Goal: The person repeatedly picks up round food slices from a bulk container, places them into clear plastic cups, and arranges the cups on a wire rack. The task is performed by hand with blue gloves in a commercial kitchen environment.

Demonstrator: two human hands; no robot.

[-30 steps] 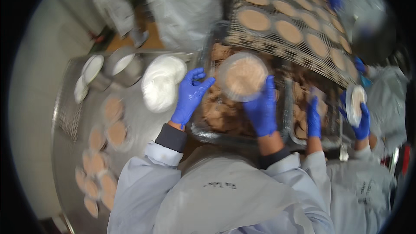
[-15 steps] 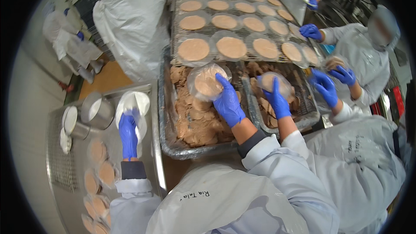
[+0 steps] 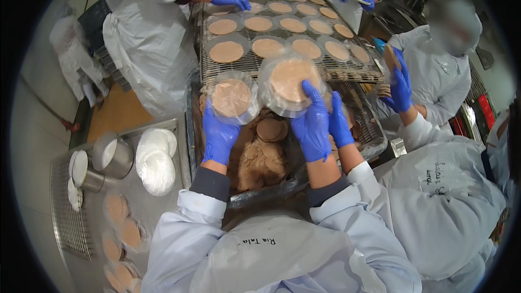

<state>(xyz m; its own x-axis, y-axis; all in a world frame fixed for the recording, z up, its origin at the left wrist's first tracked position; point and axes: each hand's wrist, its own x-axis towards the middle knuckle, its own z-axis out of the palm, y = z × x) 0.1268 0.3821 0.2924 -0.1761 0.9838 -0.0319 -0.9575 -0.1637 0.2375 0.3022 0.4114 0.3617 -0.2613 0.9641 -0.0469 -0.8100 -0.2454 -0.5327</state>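
My left hand (image 3: 220,140) grips the edge of a round, flat, pinkish-brown meat patty (image 3: 231,97) with clear plastic film around it. A larger-looking patty (image 3: 290,78), also with film spreading past its edge, is held by my right hand (image 3: 313,127), the thumb lying on its face. Both are raised side by side over a plastic-lined bin (image 3: 239,202) of brown meat mixture (image 3: 263,163), just short of the wire conveyor (image 3: 217,67). Several patties on round films, such as one front patty (image 3: 226,51), lie in rows on the conveyor.
Left of me, a metal tray (image 3: 182,154) carries a stack of white round films (image 3: 156,171), metal cups (image 3: 112,154) and several patties (image 3: 116,206). A co-worker's gloved hand (image 3: 340,122) is close beside my right hand. Other people's gloved hands (image 3: 230,0) work around the conveyor.
My left hand has left the white film stack and come over the bin, now gripping a film-covered patty. My right hand has moved slightly right with its patty. The view has shifted.
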